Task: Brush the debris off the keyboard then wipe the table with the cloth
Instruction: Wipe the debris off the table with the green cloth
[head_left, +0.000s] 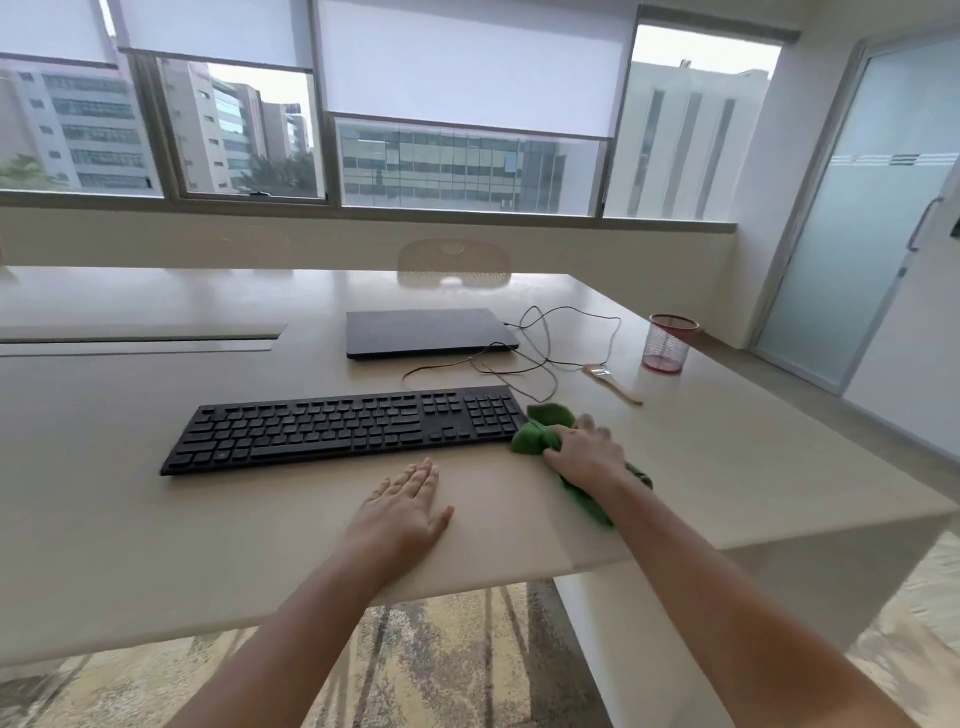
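Right of centre in the frame, I see my right hand (584, 453) palm-down with its fingers curled over the bunched green cloth (545, 434), pressing it onto the table (727, 467) just beside the right end of the black keyboard (343, 428); part of the cloth trails back under my wrist. Lower centre, my left hand (410, 501) lies flat with fingers spread slightly, empty, just in front of the keyboard's near edge. Further right and higher, the wooden brush (613, 384) lies apart from both hands, near a red mesh cup (667, 344).
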